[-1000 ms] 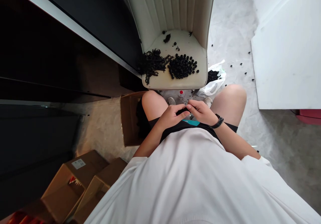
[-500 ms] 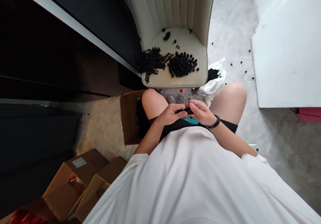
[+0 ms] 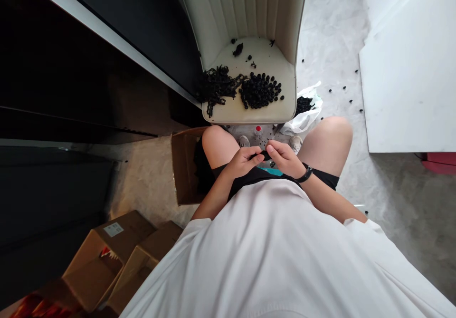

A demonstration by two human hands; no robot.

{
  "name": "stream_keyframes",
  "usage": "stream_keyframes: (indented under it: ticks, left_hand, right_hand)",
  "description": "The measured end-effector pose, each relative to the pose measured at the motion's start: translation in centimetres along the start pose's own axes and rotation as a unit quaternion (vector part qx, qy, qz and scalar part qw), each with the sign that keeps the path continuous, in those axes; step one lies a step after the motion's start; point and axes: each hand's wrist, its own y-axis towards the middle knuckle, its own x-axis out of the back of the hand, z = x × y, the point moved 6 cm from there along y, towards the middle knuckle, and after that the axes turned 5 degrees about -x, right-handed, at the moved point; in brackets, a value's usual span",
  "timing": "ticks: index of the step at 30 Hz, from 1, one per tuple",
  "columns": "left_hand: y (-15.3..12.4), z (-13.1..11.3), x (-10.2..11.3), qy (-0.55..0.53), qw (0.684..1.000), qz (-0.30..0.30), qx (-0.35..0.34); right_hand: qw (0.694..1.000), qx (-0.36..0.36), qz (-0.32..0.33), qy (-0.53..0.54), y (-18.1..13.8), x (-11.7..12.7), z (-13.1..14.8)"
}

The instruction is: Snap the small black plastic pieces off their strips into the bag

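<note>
- Piece: small and black, in the gap between the two hands, above the lap; fingers cover its ends, so its full shape cannot be made out.
- Left hand: nearly closed, thumb and fingers clamped on the piece; fingertips partly hidden.
- Right hand: thumb and curled forefinger pinched together at the piece's other end; the remaining fingers are folded and mostly out of sight. A black watch circles the wrist.
- Chair: pale, beyond the knees; the top of its back is cut off by the frame. On its seat lie a heap of small, round black bits and, just beside it, a tangle of black strips, too merged to separate.
- Bag: white plastic, on the floor beside the chair, holding more black bits; the chair edge hides part of it.
- Box: cardboard, open, beside the left leg; its dark contents are partly behind the knee and indistinct.
- Bottle: red-capped, on the floor between the shoes; largely obscured.
- Teal patch: below the hands; identity unclear.
- Cartons: two, at lower left, the nearer overlapped by the white shirt.
</note>
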Motion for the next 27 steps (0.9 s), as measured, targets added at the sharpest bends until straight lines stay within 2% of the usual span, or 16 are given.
stream_keyframes:
  ticks: [9,15,19,23,27]
  left_hand:
    - [-0.1,0.0,0.3,0.04,0.999,0.017,0.026]
    - [-0.1,-0.7,0.2,0.07,0.997,0.011,0.001]
    - [0.0,-1.4,0.2,0.099,0.995,0.004,-0.016]
    - [0.0,-2.6,-0.1,0.108,0.993,0.04,-0.032]
    - [-0.2,-3.1,-0.3,0.102,0.991,0.079,-0.029]
  right_hand:
    - [0.998,0.026,0.027,-0.049,-0.3,0.1,0.1]
    - [0.999,0.007,0.021,-0.029,-0.1,0.4,0.0]
    - [0.992,-0.051,0.055,0.098,0.0,0.1,-0.5]
    - [0.944,-0.165,0.132,0.254,-0.4,-0.8,-1.4]
    - [0.913,-0.205,0.182,0.302,-0.8,-0.9,-1.2]
